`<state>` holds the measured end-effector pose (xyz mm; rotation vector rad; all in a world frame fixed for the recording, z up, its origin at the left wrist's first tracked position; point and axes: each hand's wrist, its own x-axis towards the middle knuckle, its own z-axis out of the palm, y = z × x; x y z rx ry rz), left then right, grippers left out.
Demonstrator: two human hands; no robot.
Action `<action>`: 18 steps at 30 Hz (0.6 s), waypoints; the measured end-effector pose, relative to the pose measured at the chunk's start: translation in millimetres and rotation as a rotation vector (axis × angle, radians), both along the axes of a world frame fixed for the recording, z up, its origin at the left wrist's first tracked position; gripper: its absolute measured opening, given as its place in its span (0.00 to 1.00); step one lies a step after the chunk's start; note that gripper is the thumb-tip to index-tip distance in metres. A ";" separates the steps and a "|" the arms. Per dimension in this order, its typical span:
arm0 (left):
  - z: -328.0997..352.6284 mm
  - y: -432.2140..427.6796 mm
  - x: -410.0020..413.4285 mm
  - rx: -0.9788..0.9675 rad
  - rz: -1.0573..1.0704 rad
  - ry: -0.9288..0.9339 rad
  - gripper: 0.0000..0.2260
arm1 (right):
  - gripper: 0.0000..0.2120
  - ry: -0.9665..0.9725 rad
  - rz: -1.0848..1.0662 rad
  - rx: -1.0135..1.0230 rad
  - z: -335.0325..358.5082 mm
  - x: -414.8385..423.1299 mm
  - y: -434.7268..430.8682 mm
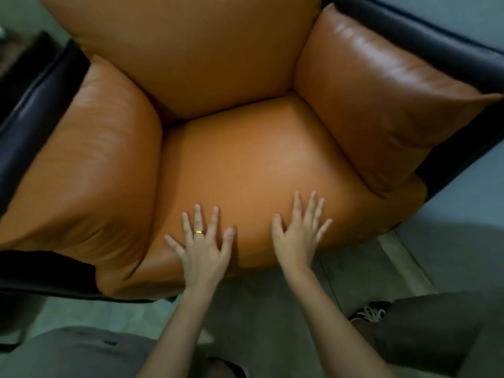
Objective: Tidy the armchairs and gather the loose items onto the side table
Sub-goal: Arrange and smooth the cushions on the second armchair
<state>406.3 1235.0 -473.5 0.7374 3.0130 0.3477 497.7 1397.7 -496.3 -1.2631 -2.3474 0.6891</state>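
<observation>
An orange leather armchair fills the view, seen from above. Its seat cushion (245, 165) lies between a left arm cushion (90, 165) and a right arm cushion (381, 105), with the back cushion (191, 50) behind. My left hand (203, 241), wearing a gold ring, lies flat with spread fingers on the front edge of the seat cushion. My right hand (298, 230) lies flat beside it, fingers spread, also on the front of the seat. Neither hand holds anything. No loose items show on the seat.
The chair's black frame (32, 105) runs along both outer sides. A dark surface edge (16, 47) shows at the top left. Grey floor (272, 309) lies in front of the chair, with a shoe (371, 313) at the lower right.
</observation>
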 end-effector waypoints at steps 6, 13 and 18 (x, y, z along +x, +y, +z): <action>7.8 22.4 2.7 -0.228 -0.275 0.097 0.38 | 0.36 0.016 -0.002 0.023 -7.7 11.7 24.6; 11.0 47.1 -16.4 -0.312 -0.348 0.160 0.40 | 0.33 0.181 -0.111 0.082 -20.4 1.3 35.0; -10.9 48.4 -31.5 -0.250 -0.391 0.234 0.41 | 0.29 0.329 -0.311 0.170 -30.7 -25.2 34.4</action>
